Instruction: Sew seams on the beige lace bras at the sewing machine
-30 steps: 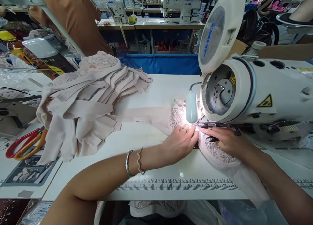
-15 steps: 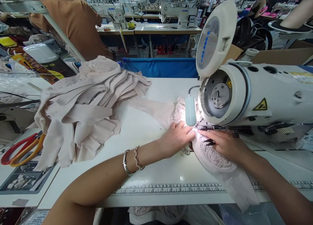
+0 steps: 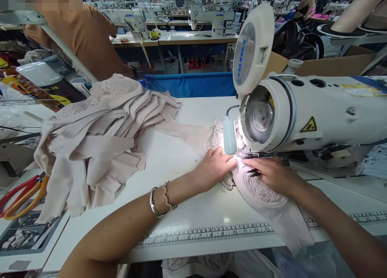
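Note:
A pale pink lace bra piece [image 3: 261, 187] lies under the head of a white sewing machine [image 3: 326, 108], its cup bulging toward me and a plain fabric band hanging over the table edge. My left hand [image 3: 214, 168] pinches the fabric left of the lit needle area, fingers closed and thumb tip at the seam. On the other side, my right hand [image 3: 273, 174] presses the lace with its forefinger stretched toward the needle. Black pointed tips of what look like thread snips [image 3: 254, 172] stick out from under that hand. The needle itself is hidden by the lamp [image 3: 229, 136] and fingers.
A heap of similar pale pieces [image 3: 99, 141] lies at left, beside scissors [image 3: 27, 197] with red and orange handles. A printed ruler [image 3: 205, 234] runs along the table's front edge. Behind a blue cloth [image 3: 190, 84], a person in brown [image 3: 75, 40] stands near other machines.
The view has shifted, so most things appear further left. The round disc in the machine's end, sharp before, is now blurred as if spinning. Both hands keep nearly the same place on the fabric.

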Motion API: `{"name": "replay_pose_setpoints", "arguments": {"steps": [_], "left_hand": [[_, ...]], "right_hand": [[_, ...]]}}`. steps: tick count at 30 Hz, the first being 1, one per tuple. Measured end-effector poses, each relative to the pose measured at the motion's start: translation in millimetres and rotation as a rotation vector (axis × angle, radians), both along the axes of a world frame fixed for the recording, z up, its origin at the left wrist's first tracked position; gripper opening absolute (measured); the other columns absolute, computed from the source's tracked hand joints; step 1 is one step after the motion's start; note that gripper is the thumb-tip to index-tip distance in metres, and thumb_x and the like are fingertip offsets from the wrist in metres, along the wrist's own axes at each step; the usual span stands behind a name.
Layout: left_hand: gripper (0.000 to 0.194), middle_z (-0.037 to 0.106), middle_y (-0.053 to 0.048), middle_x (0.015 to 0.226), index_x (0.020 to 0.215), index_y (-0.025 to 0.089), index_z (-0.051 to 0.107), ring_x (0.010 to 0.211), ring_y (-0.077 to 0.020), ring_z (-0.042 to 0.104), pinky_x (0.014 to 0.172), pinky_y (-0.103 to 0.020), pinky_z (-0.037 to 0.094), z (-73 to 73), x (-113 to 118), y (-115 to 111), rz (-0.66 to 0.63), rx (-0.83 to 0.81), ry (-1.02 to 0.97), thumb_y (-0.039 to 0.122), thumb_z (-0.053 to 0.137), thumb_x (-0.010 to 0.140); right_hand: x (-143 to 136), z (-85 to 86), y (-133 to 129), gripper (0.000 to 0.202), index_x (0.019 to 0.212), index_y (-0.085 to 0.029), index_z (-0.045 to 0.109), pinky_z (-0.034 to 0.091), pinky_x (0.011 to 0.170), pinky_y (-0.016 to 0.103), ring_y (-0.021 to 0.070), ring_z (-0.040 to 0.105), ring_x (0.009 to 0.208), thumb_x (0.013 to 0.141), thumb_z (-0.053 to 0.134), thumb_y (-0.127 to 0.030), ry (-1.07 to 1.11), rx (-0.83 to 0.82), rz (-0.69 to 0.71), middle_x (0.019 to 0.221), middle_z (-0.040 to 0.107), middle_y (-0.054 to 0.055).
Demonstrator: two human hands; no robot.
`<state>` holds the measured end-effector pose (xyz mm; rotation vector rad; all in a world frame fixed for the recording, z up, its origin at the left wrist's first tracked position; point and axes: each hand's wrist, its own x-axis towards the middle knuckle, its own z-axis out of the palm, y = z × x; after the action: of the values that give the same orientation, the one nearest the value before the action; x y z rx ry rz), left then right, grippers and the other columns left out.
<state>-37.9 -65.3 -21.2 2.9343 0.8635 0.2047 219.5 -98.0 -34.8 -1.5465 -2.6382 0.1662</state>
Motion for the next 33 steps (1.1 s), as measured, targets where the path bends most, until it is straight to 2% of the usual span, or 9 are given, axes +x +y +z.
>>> {"name": "replay_pose_setpoints", "arguments": {"steps": [5, 10, 14, 18, 21, 23, 26, 30, 33], "left_hand": [[0.038, 0.066, -0.007, 0.113, 0.097, 0.016, 0.057, 0.083, -0.0191, 0.053, 0.071, -0.033, 0.033, 1.7, -1, 2, 0.006, -0.022, 0.023, -0.012, 0.041, 0.079], [0.040, 0.067, -0.009, 0.112, 0.098, 0.016, 0.057, 0.090, -0.0207, 0.055, 0.074, -0.033, 0.035, 0.6, -1, 3, 0.008, -0.017, 0.014, -0.013, 0.039, 0.079], [0.041, 0.067, -0.010, 0.110, 0.102, 0.016, 0.058, 0.092, -0.0212, 0.055, 0.073, -0.033, 0.034, -3.2, -3, 5, 0.004, 0.022, 0.021, -0.012, 0.039, 0.080], [0.032, 0.067, -0.010, 0.103, 0.097, 0.015, 0.059, 0.086, -0.0207, 0.055, 0.072, -0.033, 0.036, -7.6, 0, 2, 0.015, 0.120, -0.014, -0.008, 0.042, 0.085], [0.023, 0.066, -0.010, 0.097, 0.093, 0.013, 0.061, 0.080, -0.0198, 0.055, 0.072, -0.033, 0.039, -10.5, 12, -13, 0.042, 0.213, -0.071, 0.000, 0.043, 0.093], [0.021, 0.066, -0.011, 0.090, 0.087, 0.013, 0.062, 0.080, -0.0208, 0.056, 0.072, -0.034, 0.042, -12.0, 23, -28, 0.058, 0.229, -0.103, 0.018, 0.046, 0.100], [0.047, 0.067, -0.015, 0.089, 0.083, 0.012, 0.063, 0.092, -0.0287, 0.062, 0.080, -0.041, 0.048, -13.2, 36, -50, 0.107, 0.260, -0.087, 0.052, 0.047, 0.101], [0.043, 0.064, -0.027, 0.124, 0.114, 0.002, 0.063, 0.120, -0.0404, 0.059, 0.097, -0.053, 0.048, -14.6, 39, -63, 0.152, 0.339, -0.017, 0.040, 0.048, 0.099], [0.049, 0.059, -0.030, 0.136, 0.134, -0.006, 0.053, 0.128, -0.0417, 0.056, 0.103, -0.053, 0.047, -16.7, 38, -62, 0.158, 0.334, 0.041, 0.027, 0.045, 0.098]], "right_hand": [[-3, 2.0, 0, 0.064, 0.134, -0.029, 0.064, 0.059, 0.089, 0.035, 0.0226, 0.071, 0.107, 0.078, 0.044, -0.005, 0.011, -0.019, -0.001, 0.122, 0.075, 0.002], [-9, 3.2, 0, 0.048, 0.125, -0.025, 0.067, 0.054, 0.072, 0.030, 0.0229, 0.072, 0.090, 0.082, 0.050, -0.012, -0.010, 0.014, -0.074, 0.104, 0.078, 0.006], [-10, -3.3, 5, 0.024, 0.108, -0.026, 0.070, 0.048, 0.065, 0.030, 0.0223, 0.069, 0.075, 0.088, 0.058, -0.030, -0.012, 0.002, -0.219, 0.087, 0.077, 0.004], [-8, -5.7, 9, 0.028, 0.100, -0.027, 0.071, 0.050, 0.065, 0.033, 0.0248, 0.069, 0.075, 0.088, 0.060, -0.050, 0.012, -0.039, -0.348, 0.091, 0.077, 0.005], [-7, -8.2, 10, 0.022, 0.098, -0.025, 0.072, 0.052, 0.070, 0.035, 0.0265, 0.070, 0.081, 0.088, 0.061, -0.041, 0.054, 0.018, -0.325, 0.093, 0.077, 0.006], [-7, -13.0, 11, 0.020, 0.099, -0.024, 0.073, 0.053, 0.074, 0.035, 0.0263, 0.071, 0.086, 0.091, 0.056, -0.031, 0.078, 0.066, -0.305, 0.096, 0.078, 0.008], [-5, -23.6, 11, 0.026, 0.104, -0.023, 0.073, 0.054, 0.077, 0.035, 0.0268, 0.072, 0.088, 0.095, 0.049, -0.025, 0.080, 0.108, -0.310, 0.100, 0.078, 0.011], [4, -33.5, 7, 0.027, 0.108, -0.021, 0.073, 0.055, 0.074, 0.036, 0.0265, 0.071, 0.083, 0.094, 0.050, -0.026, 0.072, 0.142, -0.282, 0.101, 0.078, 0.011], [7, -28.4, 1, 0.038, 0.118, -0.023, 0.071, 0.056, 0.073, 0.032, 0.0228, 0.070, 0.084, 0.090, 0.047, -0.015, 0.066, 0.195, -0.134, 0.100, 0.076, 0.008]]}}
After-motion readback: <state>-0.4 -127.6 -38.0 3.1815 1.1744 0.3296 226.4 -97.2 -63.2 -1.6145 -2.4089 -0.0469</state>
